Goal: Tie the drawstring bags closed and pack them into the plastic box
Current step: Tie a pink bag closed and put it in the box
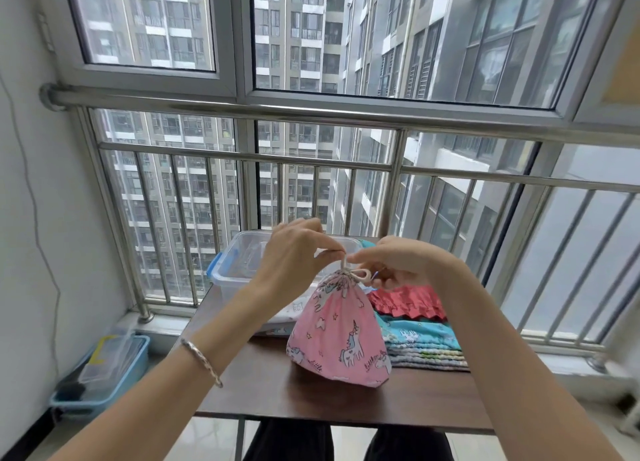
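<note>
Drawstring [358, 273] of pink unicorn bag [341, 332] pinched above its gathered neck by left hand [294, 259] and right hand [394, 263]. Stood upright on table [277, 398], near clear plastic box [228, 280], beside stacked bags [422, 342].

The single view comes from a wide-angle camera on the person's head, facing forward and tilted down. It looks steeply onto a table [277, 391] just below, whose near edge crosses the lower frame, with the person's legs [287, 440] under it at the bottom edge. Both forearms reach in from the lower corners. The left hand [294, 256] and right hand [391, 263] meet near mid-frame, close to the lens, pinching a cord [358, 272] atop a bag [337, 336]. The upper half takes in a window [381, 44] and railing [311, 114] straight ahead, their lines bowed by the lens. A wall [20, 218] fills the left edge.
</note>
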Demonstrator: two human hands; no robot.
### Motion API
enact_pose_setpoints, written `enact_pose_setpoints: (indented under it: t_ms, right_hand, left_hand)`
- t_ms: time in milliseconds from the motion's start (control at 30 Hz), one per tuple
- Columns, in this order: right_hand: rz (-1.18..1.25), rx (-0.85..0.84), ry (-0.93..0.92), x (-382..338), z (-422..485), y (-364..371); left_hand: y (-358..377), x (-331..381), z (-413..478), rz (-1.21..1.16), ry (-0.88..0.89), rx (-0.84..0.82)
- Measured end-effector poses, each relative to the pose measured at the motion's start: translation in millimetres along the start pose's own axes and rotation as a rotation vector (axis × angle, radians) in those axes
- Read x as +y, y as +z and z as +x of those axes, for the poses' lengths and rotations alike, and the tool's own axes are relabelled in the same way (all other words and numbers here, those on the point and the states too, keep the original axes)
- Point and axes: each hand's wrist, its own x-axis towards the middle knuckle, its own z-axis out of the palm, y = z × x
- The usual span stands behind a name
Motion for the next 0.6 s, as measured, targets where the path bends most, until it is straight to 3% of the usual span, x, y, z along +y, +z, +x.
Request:
enact_pose_setpoints:
  t_ms: [100,267,433,600]
  right_hand:
    - [-0.011,-0.048,0.023,-1.4,1.1,1.8]
    - [0.107,-0.092,0.01,1.7,6.0,0.6]
    - [0.123,0.086,-0.083,3.0,4.3,7.5]
    - [0.093,0.243,-0.208,-2.7,-0.7,15.4]
  left_hand:
    - [-1.3,6.6,0.2,0.033,0.016,-0.018]
    - [-1.8,15.1,-1.0,0.013,-0.147,-0.035]
    - [-7.2,7.6,-3.9,-0.079,-0.355,-0.135]
    - [-16.3,4.7,-1.6,0.026,-0.444,-0.157]
